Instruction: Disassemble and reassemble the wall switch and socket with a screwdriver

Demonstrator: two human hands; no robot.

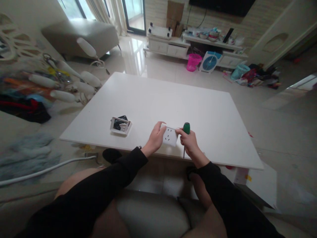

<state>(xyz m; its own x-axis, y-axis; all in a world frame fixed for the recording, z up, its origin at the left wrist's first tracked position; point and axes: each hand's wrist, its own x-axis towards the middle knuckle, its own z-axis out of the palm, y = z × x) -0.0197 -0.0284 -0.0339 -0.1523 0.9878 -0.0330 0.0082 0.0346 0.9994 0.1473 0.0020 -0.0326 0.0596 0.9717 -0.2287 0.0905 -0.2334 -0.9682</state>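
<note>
My left hand [155, 138] grips the left side of a white wall socket cover [170, 136] near the front edge of the white table [173, 99]. My right hand [189, 142] pinches the socket cover's right edge and is also closed round a green-handled screwdriver [186, 128], whose metal shaft points down past the table edge. A second socket part [120, 125], white frame with black inside, lies on the table to the left of my hands.
A grey sofa, white lamp-like objects and clutter stand at the left. A white TV cabinet, pink basket, blue fan and teal basket are at the far side of the room. A white cable runs along the floor at lower left.
</note>
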